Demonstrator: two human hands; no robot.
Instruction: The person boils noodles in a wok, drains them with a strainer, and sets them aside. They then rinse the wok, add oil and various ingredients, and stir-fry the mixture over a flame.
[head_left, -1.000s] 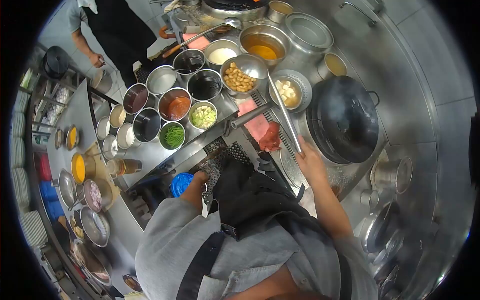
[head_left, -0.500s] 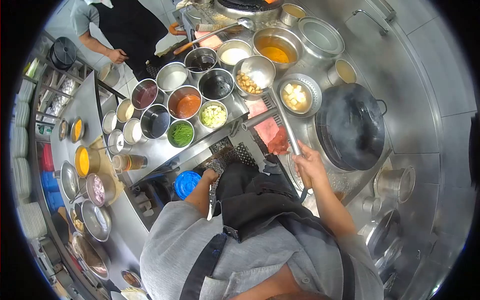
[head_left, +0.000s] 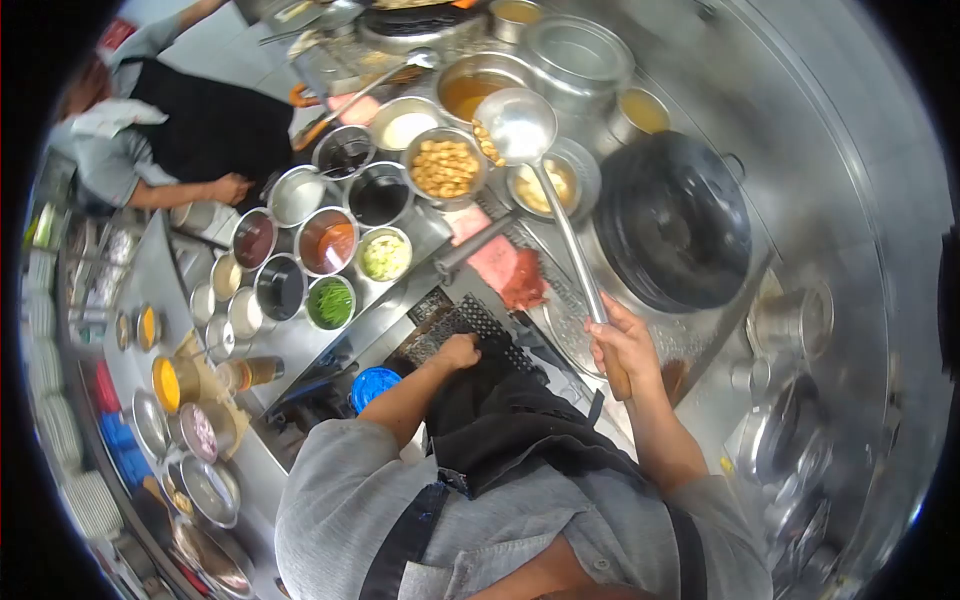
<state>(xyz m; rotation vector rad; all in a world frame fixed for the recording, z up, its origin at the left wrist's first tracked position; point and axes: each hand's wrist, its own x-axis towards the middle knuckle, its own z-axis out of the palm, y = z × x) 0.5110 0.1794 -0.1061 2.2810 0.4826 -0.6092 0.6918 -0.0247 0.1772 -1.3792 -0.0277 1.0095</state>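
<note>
My right hand (head_left: 628,345) is closed around the handle of a long steel ladle (head_left: 520,125). Several golden-brown pieces (head_left: 487,145) show at the left side of the ladle's bowl. Just left of it, a steel pot holds golden-brown cubes (head_left: 445,168). The bowl also overlaps the upper edge of a perforated strainer (head_left: 585,185), which surrounds a container of pale chunks in liquid (head_left: 542,190). Low by the black apron, my left hand (head_left: 459,351) is closed with fingers curled; I cannot tell what, if anything, it holds.
A black wok (head_left: 675,225) sits to the right. Steel pots of sauces, chopped greens (head_left: 330,302) and pale green cubes (head_left: 385,255) crowd the left counter. A pan handle (head_left: 480,245) crosses a pink cloth (head_left: 490,255). A co-worker in a black apron (head_left: 215,130) stands at upper left.
The ladle has moved off the pot of brown cubes towards the strainer, uncovering the pot. My left hand has shifted right. The view has turned, and the co-worker has come further into view.
</note>
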